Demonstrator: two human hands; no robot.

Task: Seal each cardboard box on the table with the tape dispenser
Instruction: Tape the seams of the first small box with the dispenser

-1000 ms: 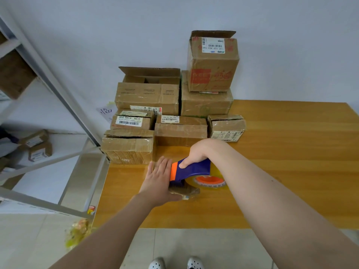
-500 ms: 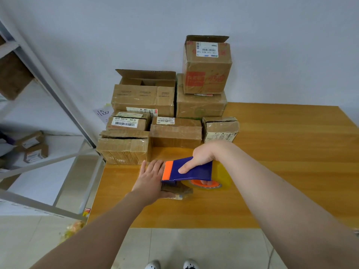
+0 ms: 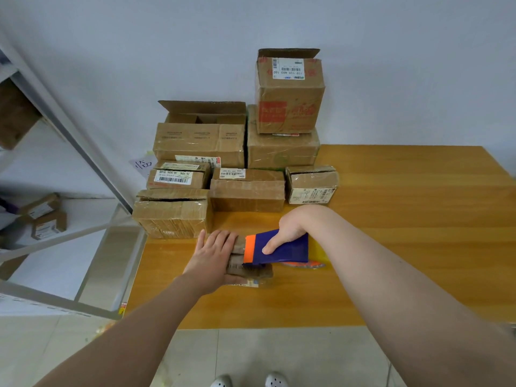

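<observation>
Both hands work close together at the near left part of the desk (image 3: 391,224). The left hand (image 3: 215,252) lies flat, fingers straight, pressing down on the left end of a small cardboard box (image 3: 251,271). The right hand (image 3: 289,233) is clamped round the blue body of the tape dispenser (image 3: 282,251), fingers curled over its top.

The dispenser rests on the box's right portion. Its orange edge (image 3: 249,248) points left and almost touches the left fingertips, and its tape roll (image 3: 305,264) hangs off to the right over the desk.

The box lies directly under both hands, with its long axis running left to right across the view. The dispenser is lined up with that axis, so the taping stroke probably runs along it. The right hand would draw the tool while the left hand, nearer the box's far end, keeps the box from sliding.

Behind the hands, toward the wall, stand the other cardboard boxes (image 3: 173,216). The rear one (image 3: 199,141) has a flap standing open. A metal shelf frame (image 3: 83,166) borders the desk on the left.
</observation>
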